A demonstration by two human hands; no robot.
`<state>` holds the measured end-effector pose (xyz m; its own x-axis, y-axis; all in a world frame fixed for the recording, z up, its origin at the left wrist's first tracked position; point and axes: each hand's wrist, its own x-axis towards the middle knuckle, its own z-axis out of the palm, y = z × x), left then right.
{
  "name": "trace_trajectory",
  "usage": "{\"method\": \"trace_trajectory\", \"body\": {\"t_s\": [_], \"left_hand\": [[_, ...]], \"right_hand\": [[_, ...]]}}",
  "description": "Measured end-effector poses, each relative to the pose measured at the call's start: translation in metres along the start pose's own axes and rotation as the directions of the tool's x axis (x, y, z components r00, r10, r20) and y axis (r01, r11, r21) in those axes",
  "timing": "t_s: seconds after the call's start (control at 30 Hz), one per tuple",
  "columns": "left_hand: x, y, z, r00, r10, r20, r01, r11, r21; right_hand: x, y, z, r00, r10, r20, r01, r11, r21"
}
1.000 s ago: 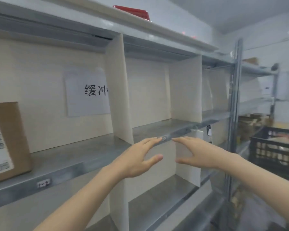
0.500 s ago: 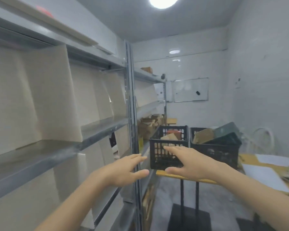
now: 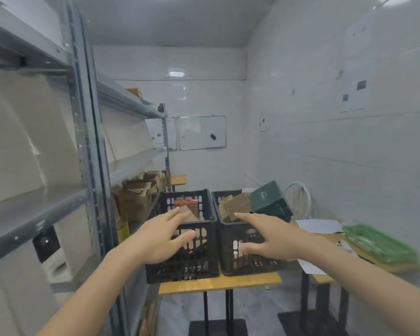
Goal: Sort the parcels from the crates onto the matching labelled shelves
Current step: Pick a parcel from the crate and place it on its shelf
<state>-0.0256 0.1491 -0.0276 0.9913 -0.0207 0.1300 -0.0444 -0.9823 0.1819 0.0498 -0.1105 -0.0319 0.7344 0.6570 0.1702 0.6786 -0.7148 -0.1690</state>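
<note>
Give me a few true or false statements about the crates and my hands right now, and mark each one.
1. Both the left hand and the right hand hold nothing. True.
2. The left crate and the right crate stand on the floor. False: they stand side by side on a wooden table.
3. A dark green box sticks up out of the right crate. True.
4. The left crate is empty. False: a brown parcel and something red lie in it.
5. A whiteboard hangs on the back wall. True.
</note>
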Motion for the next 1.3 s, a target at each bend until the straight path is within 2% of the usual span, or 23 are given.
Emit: {"method": "trace_trajectory", "body": {"t_s": [0.33, 0.7, 1.03, 1.3], "left_hand": [[0.143, -0.109, 0.025, 0.998, -0.040, -0.053, 0.037, 0.998, -0.055], [0.318, -0.196, 0.065, 0.989, -0.060, -0.136, 0.051, 0.996, -0.069], [0.445, -0.277, 0.107, 0.996, -0.082, -0.047, 0.086, 0.994, 0.075], [0.519, -0.317, 0.140, 0.998, -0.034, 0.055, 0.028, 0.994, 0.107]], "right_hand": [[0.137, 0.031, 0.025, 0.995, 0.104, -0.002, -0.104, 0.994, 0.043], [0.354, 0.094, 0.073, 1.000, 0.007, 0.006, -0.008, 0.998, 0.067], [0.526, 0.144, 0.131, 0.990, -0.094, 0.101, 0.089, 0.995, 0.055], [0.601, 0.157, 0.181, 0.984, -0.127, 0.122, 0.115, 0.988, 0.102]]}}
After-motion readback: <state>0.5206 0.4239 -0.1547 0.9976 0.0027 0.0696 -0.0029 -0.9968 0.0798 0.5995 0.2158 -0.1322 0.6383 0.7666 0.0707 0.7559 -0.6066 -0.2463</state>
